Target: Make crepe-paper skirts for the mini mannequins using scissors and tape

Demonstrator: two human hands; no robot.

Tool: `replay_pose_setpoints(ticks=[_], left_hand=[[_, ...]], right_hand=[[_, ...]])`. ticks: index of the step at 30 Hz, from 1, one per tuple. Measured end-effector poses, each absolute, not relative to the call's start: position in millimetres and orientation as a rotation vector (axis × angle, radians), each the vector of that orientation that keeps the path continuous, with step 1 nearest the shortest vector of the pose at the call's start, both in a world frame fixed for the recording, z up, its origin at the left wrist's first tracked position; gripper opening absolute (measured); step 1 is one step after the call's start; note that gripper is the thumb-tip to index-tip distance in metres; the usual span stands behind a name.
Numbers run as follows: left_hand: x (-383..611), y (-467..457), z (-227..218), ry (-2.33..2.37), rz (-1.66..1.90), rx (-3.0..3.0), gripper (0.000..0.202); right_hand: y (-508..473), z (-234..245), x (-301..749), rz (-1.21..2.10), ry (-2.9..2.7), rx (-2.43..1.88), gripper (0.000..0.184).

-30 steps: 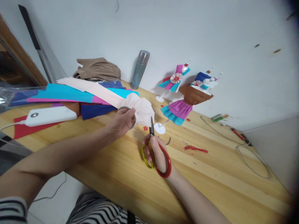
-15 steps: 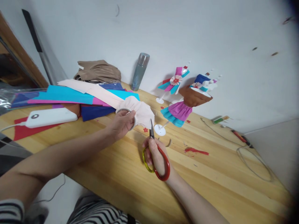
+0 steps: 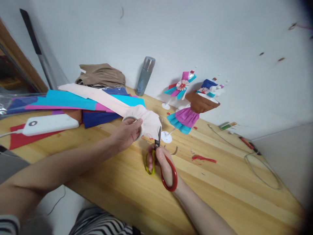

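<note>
My left hand (image 3: 128, 133) grips a roll of tape (image 3: 139, 134) together with pale pink crepe paper (image 3: 148, 119), which is bunched over the roll. A long strip of the same paper trails back to the left across the coloured sheets. In my right hand (image 3: 165, 160) is a pair of scissors (image 3: 174, 178) with one red and one yellow handle loop. Their dark blades point up and away from me, at the paper's right edge, and the handles are spread. How far the blades reach round the paper is partly hidden.
Small paper dresses (image 3: 187, 116) on white stands are at the back right. A flask (image 3: 145, 76) stands by the wall. Coloured crepe sheets (image 3: 70, 100) and a white power bank (image 3: 51, 124) lie at left; a red scrap (image 3: 204, 159) and a cable (image 3: 259, 176) lie at right.
The scissors' handles have spread wider, and the blades have come onto the paper's right edge. The view has shifted slightly; my left hand keeps its hold.
</note>
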State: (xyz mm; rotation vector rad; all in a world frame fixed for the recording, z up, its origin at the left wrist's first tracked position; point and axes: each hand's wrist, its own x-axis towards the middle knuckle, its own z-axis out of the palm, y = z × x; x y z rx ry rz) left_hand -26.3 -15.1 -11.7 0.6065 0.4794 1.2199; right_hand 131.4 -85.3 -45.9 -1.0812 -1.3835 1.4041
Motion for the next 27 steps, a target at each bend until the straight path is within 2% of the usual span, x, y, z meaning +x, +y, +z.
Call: replay_pose_setpoints(ticks=[27], left_hand=[[-23.3, -20.0, -10.2, 0.511, 1.183, 0.577, 0.02]], right_hand=[[-86.4, -43.1, 131.4, 1.355, -1.387, -1.099, 0.05]])
